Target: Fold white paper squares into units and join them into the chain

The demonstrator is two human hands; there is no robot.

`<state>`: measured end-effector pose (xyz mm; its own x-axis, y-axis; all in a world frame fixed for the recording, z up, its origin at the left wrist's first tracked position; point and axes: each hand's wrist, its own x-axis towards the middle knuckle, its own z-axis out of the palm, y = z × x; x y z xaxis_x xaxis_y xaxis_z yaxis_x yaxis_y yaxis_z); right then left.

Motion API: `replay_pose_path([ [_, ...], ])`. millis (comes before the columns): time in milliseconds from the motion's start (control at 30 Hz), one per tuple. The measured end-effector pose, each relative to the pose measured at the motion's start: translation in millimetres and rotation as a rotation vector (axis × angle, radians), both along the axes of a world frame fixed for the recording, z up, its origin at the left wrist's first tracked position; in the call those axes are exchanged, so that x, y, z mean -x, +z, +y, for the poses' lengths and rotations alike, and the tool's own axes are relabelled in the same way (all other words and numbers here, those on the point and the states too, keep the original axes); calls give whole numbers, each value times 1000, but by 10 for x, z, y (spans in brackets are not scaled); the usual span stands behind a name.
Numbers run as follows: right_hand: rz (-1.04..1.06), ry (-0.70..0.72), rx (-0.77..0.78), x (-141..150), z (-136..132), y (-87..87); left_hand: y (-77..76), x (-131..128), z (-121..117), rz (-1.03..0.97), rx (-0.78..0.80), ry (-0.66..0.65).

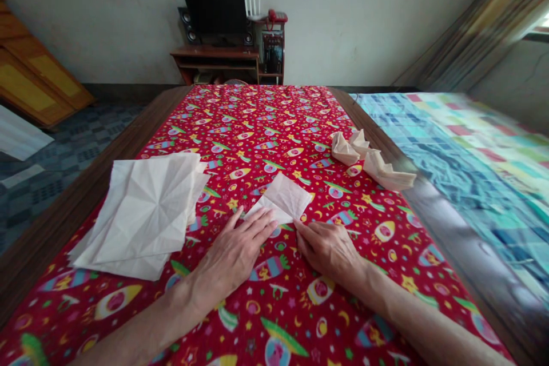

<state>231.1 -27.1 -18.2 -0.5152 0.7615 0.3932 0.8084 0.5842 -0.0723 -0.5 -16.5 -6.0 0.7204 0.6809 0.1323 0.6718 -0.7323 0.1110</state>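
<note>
A small piece of folded white paper (286, 194) with crease lines lies in the middle of the red patterned cloth. My left hand (242, 240) rests flat on its near left edge, fingers stretched and slightly apart. At the near right corner of the sheet, my right hand (329, 247) has its fingers curled, with the thumb and forefinger pinching the paper. To the left lies a stack of larger creased paper sheets (150, 206), their fold lines fanning out from the centre. Several folded paper figures (388, 172) with pointed tips stand to the right, near the table's edge.
The red cloth (266, 126) covers the table, whose dark wooden rim (124, 148) shows at both sides. A bed with a checked cover (480, 166) adjoins the right side. Beyond the far end stand a monitor (217, 14), speakers and a red telephone (277, 16) by the wall.
</note>
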Motion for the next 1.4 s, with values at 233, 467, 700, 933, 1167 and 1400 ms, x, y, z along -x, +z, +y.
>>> replay_pose_path([
  [233,-21,-12,-12,-31,-33,11,8,132,-86,20,-41,43],
  [467,-19,-36,27,-18,-36,7,-68,264,-13,-100,-80,18],
  [700,179,-159,62,-193,241,171,-106,228,98,-282,-149,-18],
  [933,113,-210,51,-243,663,80,-36,60,73,-227,-177,-18],
  [1167,299,-202,292,-240,578,90,23,-23,152,-249,-178,-78],
  [1400,470,-157,390,-76,-43,90,11,-30,403,-157,-212,-144],
])
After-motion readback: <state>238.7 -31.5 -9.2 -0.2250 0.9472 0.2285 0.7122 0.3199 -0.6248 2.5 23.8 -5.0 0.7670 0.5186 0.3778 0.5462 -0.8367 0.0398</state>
